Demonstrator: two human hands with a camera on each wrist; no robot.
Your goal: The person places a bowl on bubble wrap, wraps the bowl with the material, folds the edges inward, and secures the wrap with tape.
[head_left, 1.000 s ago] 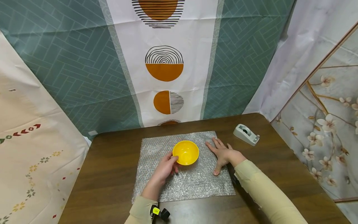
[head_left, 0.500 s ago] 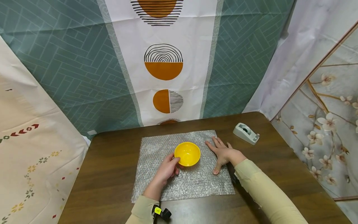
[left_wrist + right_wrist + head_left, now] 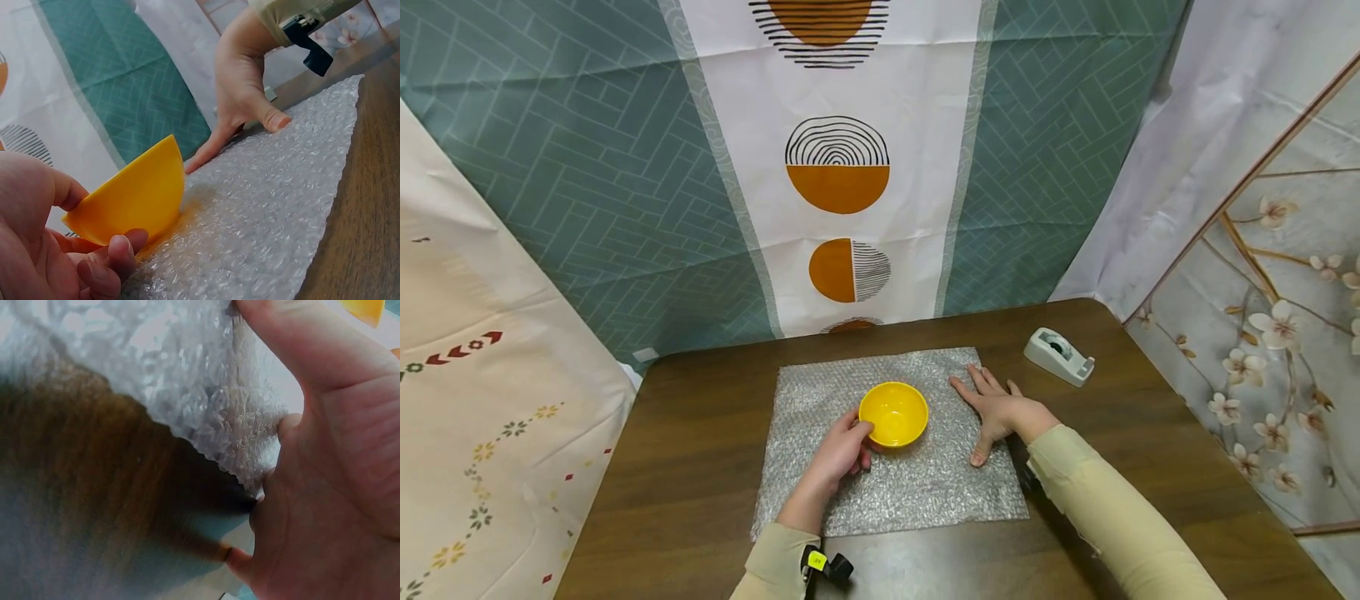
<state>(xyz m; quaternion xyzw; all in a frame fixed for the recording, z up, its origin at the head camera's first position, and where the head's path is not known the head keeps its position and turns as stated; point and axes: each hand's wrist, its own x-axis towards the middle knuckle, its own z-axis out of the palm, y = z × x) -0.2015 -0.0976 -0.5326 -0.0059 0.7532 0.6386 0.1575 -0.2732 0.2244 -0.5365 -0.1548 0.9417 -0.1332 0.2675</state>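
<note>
A shiny yellow bowl point(image 3: 895, 414) stands upright over the middle of a sheet of bubble wrap point(image 3: 925, 487). My left hand point(image 3: 841, 448) grips it by its left side, thumb over the rim and fingers beneath. In the left wrist view the bowl point(image 3: 134, 194) sits close over the bubble wrap point(image 3: 262, 206), its base near the fingertips. My right hand point(image 3: 1000, 414) is spread, its fingertips and thumb resting on the sheet's right edge. The right wrist view shows the right palm point(image 3: 337, 456) beside the edge of the bubble wrap point(image 3: 169, 369).
A white tape dispenser point(image 3: 1058, 357) stands at the back right of the brown wooden table point(image 3: 700, 450), beyond the right hand. Patterned cloths point(image 3: 1030, 158) hang behind the table and along both sides.
The left hand has shifted the bowl slightly right and toward the person, then back left. The right hand has stayed in place on the bubble wrap.
</note>
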